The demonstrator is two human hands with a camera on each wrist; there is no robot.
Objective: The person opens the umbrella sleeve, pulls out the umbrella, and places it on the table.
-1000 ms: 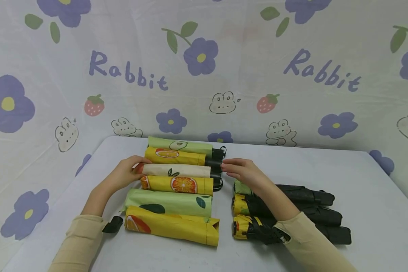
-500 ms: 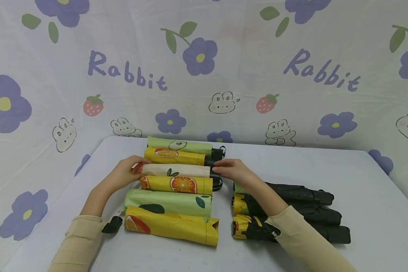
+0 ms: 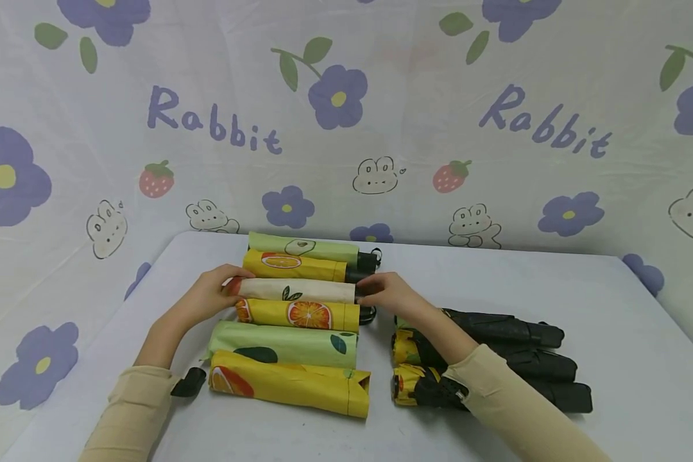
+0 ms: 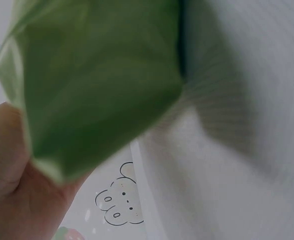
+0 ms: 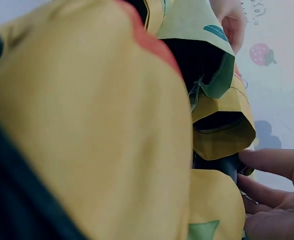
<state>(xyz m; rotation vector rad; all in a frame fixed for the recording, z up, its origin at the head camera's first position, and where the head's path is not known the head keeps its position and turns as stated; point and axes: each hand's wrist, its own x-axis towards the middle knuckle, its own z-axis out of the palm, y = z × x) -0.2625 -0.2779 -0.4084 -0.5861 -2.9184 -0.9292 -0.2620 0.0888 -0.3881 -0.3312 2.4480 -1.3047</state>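
Observation:
A folded umbrella in a cream cover lies across the table among other covered umbrellas. My left hand grips its reddish left end between thumb and fingers. At the opposite end my right hand holds the black end, largely hidden behind the fingers. In the right wrist view, the thumb and fingers of the right hand are around a dark end beside a yellow cover's open mouth. A green cover fills much of the left wrist view, in front of part of the left hand.
Green and yellow covered umbrellas lie behind; an orange-print one lies in front. Nearer are green and yellow covers. Black umbrellas lie at right, partly under the right forearm. A black piece lies by the left sleeve.
My right hand has moved left, from beside the black ends onto the cream-covered umbrella's black end. The left hand keeps its place at the other end.

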